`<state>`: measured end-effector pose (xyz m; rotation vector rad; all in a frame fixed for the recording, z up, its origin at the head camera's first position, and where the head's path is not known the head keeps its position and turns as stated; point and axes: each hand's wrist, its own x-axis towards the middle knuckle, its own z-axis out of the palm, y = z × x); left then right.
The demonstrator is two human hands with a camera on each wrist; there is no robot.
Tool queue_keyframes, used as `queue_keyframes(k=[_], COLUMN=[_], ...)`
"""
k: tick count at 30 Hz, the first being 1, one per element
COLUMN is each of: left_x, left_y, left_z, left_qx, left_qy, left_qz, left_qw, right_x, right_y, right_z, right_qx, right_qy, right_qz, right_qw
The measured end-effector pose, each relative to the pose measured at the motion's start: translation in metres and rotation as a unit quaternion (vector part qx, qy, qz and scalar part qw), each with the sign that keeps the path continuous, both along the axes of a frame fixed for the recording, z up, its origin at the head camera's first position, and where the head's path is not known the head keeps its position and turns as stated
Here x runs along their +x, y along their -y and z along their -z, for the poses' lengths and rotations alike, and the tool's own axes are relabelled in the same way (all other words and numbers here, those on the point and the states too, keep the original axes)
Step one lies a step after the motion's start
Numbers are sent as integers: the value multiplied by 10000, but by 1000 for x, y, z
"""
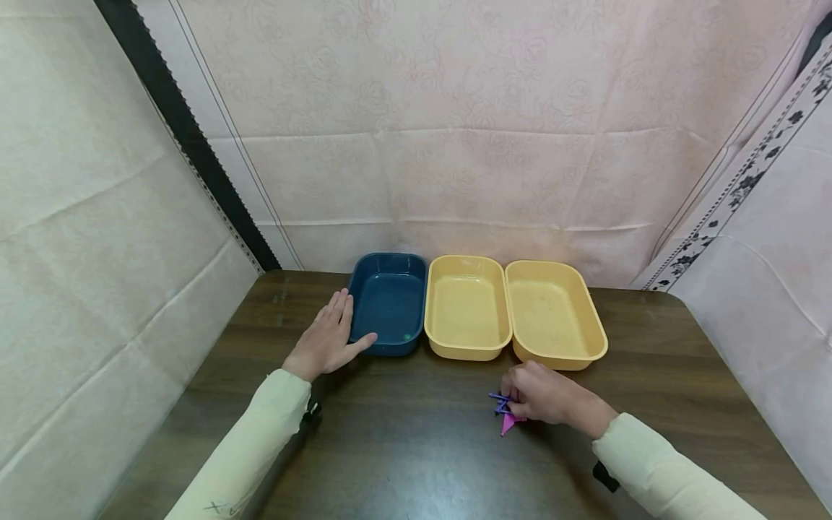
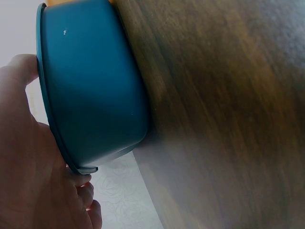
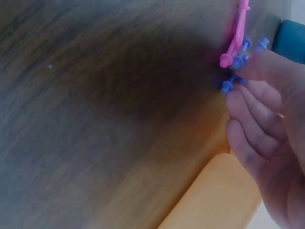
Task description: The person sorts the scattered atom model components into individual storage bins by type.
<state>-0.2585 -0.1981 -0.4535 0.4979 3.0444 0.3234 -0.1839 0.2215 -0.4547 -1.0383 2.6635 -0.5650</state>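
My left hand (image 1: 328,339) rests at the left near corner of a dark blue plastic tub (image 1: 390,300), fingers straight along its side and the thumb over the near rim. In the left wrist view the palm side lies against the tub's rim (image 2: 45,90). In front of the yellow tubs, my right hand (image 1: 542,393) pinches small blue-purple plastic pieces (image 3: 228,87) with knobbed ends between thumb and fingertips. A pink plastic piece (image 1: 510,423) with similar knobs hangs by them, close over the table. The fingers partly hide the blue-purple pieces.
Two yellow tubs, a middle one (image 1: 468,303) and a right one (image 1: 552,307), stand in a row beside the blue tub on the brown wooden table (image 1: 403,448). A tiny green spot (image 1: 407,336) shows inside the blue tub. Pale cloth (image 1: 455,180) hangs behind and at both sides.
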Motion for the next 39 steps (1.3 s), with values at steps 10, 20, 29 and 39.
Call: queue_keyframes(k=[10, 20, 29, 39], left_x=[1, 2, 1, 2], left_y=[0, 0, 0, 1], left_z=[-1, -2, 0, -1], left_qx=[-4, 40, 53, 36], left_qy=[18, 49, 37, 56], left_qz=[-5, -3, 5, -23], left_qw=[10000, 10000, 10000, 10000], right_x=[2, 4, 3, -3], right_y=[-3, -6, -6, -10], right_z=[1, -7, -26, -50], right_qx=[-111, -73, -92, -62], right_qy=[-167, -411, -639, -980], right_qz=[38, -26, -192, -323], right_qw=[9998, 9991, 9977, 9946])
